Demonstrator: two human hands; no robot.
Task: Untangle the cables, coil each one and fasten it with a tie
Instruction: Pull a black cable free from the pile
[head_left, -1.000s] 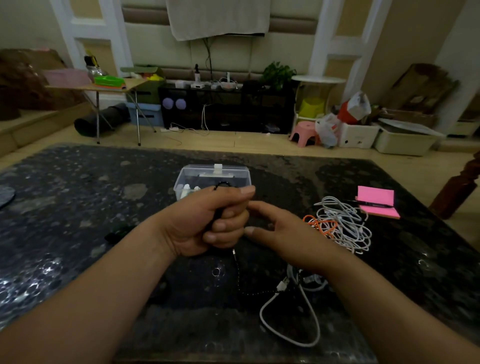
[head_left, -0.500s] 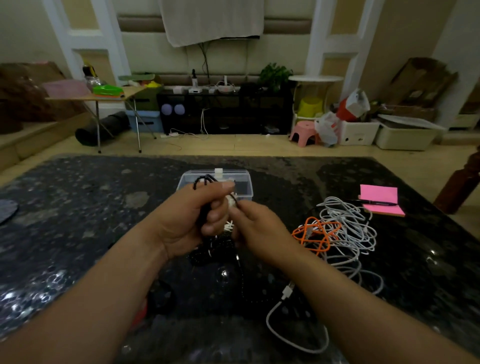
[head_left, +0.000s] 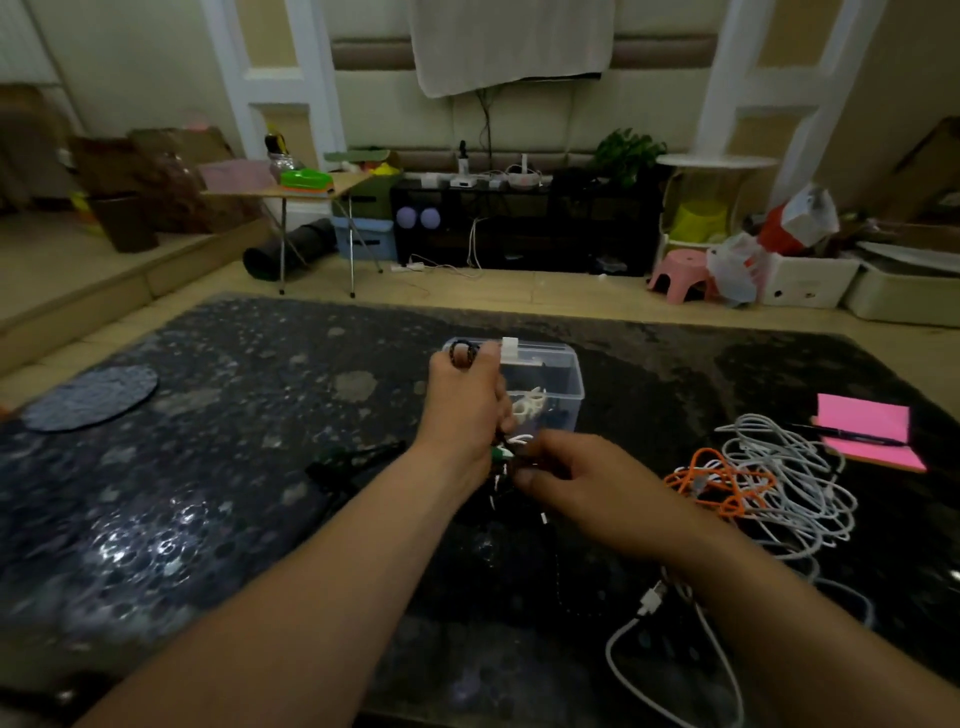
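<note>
Toward the left edge of the bench (head_left: 208, 519) lies a grey round mat (head_left: 91, 397). Mid-bench, the left forearm reaches in from the near edge with the wrist raised. The left hand (head_left: 467, 400) stands as an upright fist, fingers clamped round the coiled black cable (head_left: 464, 353), whose loops poke out above the thumb. Just behind it sits a clear plastic box (head_left: 558, 374). The right hand (head_left: 587, 483) lies lower, palm down, thumb and forefinger pinched on the cable's hanging lower end — blur hides the detail. Toward the right edge lie an orange cable (head_left: 711, 483), tangled white cables (head_left: 789, 478) and a pink notepad (head_left: 865, 431).
</note>
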